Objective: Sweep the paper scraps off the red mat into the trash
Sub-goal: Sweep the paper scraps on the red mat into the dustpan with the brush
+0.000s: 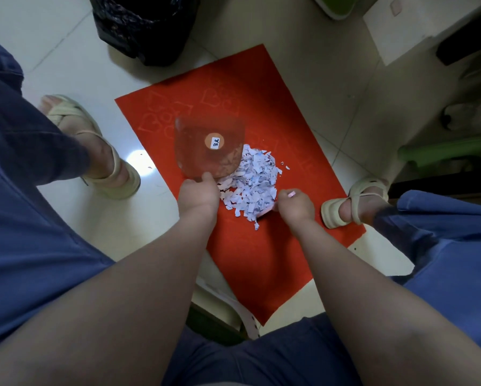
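Note:
A pile of white paper scraps (254, 181) lies in the middle of the red mat (261, 263) on the floor. My left hand (199, 193) grips the near edge of a clear, reddish plastic dustpan (208, 147) with an orange sticker, tilted against the left side of the pile. My right hand (295, 203) is closed on a small pink tool whose end touches the pile's near right edge; most of the tool is hidden. A bin lined with a black trash bag (144, 26) stands beyond the mat's far left corner.
My feet in cream sandals flank the mat, one at the left (94, 146) and one on its right edge (356, 203). A green stool (450, 151) stands to the right. White furniture (417, 29) sits at the far right.

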Action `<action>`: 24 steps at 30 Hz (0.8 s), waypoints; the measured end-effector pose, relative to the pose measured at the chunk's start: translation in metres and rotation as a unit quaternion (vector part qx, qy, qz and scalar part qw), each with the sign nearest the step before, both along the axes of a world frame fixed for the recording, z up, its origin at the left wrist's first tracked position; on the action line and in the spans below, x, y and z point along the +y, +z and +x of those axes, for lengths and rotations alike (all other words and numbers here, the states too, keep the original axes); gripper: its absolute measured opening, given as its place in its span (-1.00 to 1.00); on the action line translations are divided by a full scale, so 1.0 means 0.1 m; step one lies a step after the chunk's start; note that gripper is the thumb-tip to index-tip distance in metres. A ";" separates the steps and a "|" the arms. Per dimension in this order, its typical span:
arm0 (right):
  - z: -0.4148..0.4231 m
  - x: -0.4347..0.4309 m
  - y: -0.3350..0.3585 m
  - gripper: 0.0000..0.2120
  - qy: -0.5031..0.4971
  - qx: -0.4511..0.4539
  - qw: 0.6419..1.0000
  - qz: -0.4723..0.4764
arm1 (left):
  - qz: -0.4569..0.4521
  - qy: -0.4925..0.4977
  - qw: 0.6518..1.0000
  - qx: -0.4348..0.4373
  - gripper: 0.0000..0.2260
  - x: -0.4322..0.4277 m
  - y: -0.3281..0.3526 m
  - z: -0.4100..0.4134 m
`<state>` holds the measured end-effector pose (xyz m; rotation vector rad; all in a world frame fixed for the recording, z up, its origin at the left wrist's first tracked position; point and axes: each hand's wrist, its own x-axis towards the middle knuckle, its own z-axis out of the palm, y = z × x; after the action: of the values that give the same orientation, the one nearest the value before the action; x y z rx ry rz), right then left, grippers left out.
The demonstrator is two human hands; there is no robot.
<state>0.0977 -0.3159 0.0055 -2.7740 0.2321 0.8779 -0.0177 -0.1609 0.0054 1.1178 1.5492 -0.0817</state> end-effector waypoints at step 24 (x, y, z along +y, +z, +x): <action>0.05 0.16 0.19 -0.70 -0.008 -0.018 0.993 0.115 | -0.012 0.058 0.998 -0.003 -0.43 0.15 0.02 -0.06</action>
<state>0.1030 -0.2994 0.0245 -2.5681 0.1369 0.7955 -0.0233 -0.1458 0.0070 1.0053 1.6003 -0.0184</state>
